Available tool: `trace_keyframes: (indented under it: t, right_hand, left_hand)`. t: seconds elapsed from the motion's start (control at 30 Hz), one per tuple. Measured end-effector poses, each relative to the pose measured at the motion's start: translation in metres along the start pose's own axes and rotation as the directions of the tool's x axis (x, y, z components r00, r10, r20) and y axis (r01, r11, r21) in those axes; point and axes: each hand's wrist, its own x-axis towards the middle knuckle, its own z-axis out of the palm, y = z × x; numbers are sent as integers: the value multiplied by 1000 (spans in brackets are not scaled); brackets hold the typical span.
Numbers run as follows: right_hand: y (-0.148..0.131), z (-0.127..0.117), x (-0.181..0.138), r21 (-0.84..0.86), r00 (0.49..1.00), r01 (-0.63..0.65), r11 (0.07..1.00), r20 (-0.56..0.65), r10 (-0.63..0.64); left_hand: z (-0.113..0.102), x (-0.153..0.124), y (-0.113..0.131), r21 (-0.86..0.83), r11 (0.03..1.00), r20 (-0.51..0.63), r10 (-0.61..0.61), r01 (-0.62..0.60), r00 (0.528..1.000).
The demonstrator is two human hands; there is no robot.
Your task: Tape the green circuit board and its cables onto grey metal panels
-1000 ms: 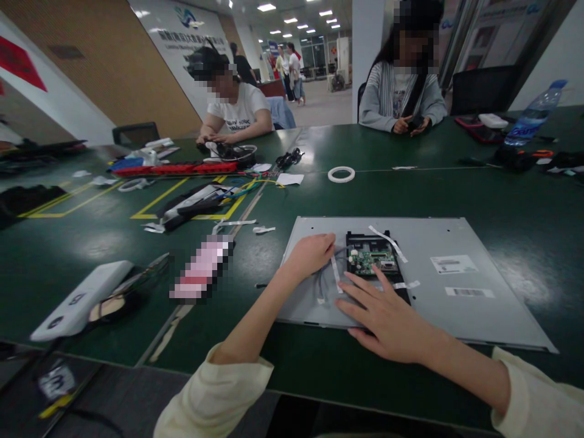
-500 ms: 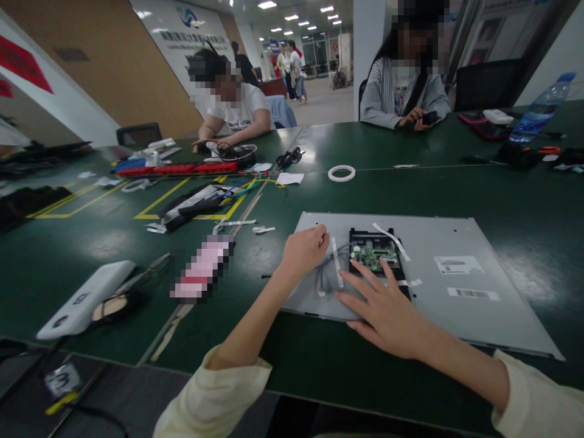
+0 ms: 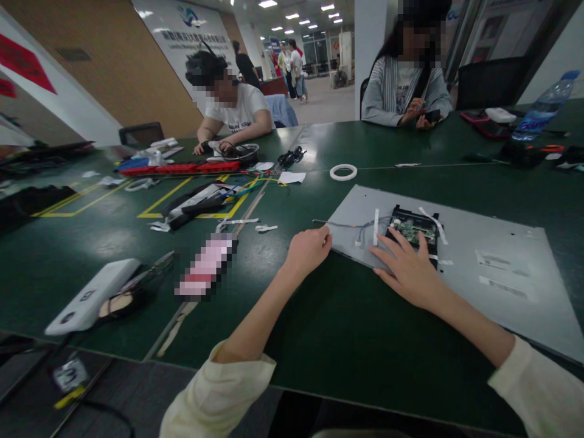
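A flat grey display panel (image 3: 465,243) lies back side up on the table, turned at an angle. On it sits a black bracket with a green circuit board (image 3: 413,231), with grey cables (image 3: 360,230) running out to the left. White tape strips (image 3: 376,226) cross the cables and the bracket. My right hand (image 3: 408,267) rests with fingers spread over the bracket's near edge and the panel. At the panel's left corner my left hand (image 3: 309,249) is closed, its fingertips turned away; what they hold is hidden.
A roll of white tape (image 3: 343,172) lies beyond the panel. To the left are a phone (image 3: 205,267) with a blurred screen, a white power bank (image 3: 93,298) and a black-and-silver pouch-like item (image 3: 198,204). A water bottle (image 3: 545,109) stands far right. Two people sit opposite.
The panel has slid to the right and turned, its left end now farther from me. My right hand has moved right with it. My left hand stays closed, now at the panel's corner.
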Motion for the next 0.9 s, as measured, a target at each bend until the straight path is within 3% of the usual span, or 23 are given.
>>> trace_keyframes:
  t: [0.27,0.5,0.9]
  right_hand:
    - [65,14,-10,-150,964,-263,953,-15,264]
    - [105,20,-20,-173,914,-401,900,-7,406]
    - [173,21,-52,-137,751,-656,742,-19,660]
  left_hand:
    - [-6,-3,3,-58,998,58,-12,16,998]
    - [-4,-3,2,-80,997,70,27,-22,997]
    - [-1,-5,3,-60,998,87,32,-26,996]
